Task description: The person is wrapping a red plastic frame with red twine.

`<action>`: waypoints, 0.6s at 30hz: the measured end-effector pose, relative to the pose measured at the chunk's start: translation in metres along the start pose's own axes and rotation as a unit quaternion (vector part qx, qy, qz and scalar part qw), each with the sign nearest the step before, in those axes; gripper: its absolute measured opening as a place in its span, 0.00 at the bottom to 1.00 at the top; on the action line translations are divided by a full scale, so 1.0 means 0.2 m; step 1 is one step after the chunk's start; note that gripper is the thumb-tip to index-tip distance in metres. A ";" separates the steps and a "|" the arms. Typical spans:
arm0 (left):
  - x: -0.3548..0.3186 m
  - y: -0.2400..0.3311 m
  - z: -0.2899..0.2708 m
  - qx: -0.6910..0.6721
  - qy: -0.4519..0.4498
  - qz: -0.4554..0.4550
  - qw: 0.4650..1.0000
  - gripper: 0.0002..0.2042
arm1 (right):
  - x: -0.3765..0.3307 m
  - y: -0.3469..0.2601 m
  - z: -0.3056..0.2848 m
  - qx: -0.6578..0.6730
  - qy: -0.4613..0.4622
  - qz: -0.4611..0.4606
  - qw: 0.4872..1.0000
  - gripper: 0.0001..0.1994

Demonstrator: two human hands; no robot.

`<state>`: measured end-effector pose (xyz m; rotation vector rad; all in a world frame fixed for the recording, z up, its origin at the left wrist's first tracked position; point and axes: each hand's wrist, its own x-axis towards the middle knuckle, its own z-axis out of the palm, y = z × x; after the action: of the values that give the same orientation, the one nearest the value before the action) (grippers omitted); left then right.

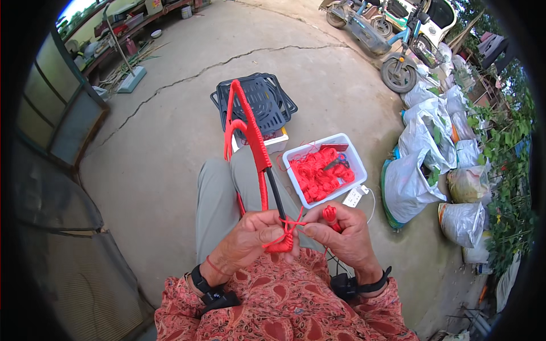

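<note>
A bent frame stands over my lap, mostly wrapped in red cord (259,150), with a length of bare black rod (274,190) near me. My left hand (257,237) is closed on its lower wrapped end, fingers and thumb around the corner where loops of cord cross the rod. Just to the right, my right hand (346,234) is closed on red cord: thumb and finger pinch a taut strand, and a small red cord bundle (331,218) sticks up from the fingers. Part of the wrapped end is hidden behind my fingers.
By my knee, a white plastic box (358,162) holds red cord hanks (313,181) and scissors (336,162). A white power strip (354,198) lies beside it. Black slotted panels (264,108) lie ahead. Filled white sacks (412,184) and a scooter (398,71) stand right.
</note>
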<state>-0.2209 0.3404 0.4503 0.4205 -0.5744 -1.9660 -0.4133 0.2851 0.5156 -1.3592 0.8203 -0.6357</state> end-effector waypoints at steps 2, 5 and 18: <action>0.00 0.00 0.00 -0.009 -0.003 -0.001 1.000 0.16 | 0.01 0.02 -0.01 -0.015 0.001 -0.009 1.000 0.07; 0.00 0.01 0.01 -0.009 0.006 -0.003 1.000 0.16 | 0.02 0.03 -0.02 -0.033 0.001 -0.017 0.999 0.06; 0.02 0.02 0.02 -0.002 0.016 -0.018 1.000 0.16 | -0.05 -0.01 -0.05 -0.033 0.000 -0.028 0.999 0.07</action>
<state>-0.2224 0.3362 0.4552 0.4626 -0.5464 -1.9908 -0.4270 0.2865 0.5188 -1.4464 0.8123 -0.6572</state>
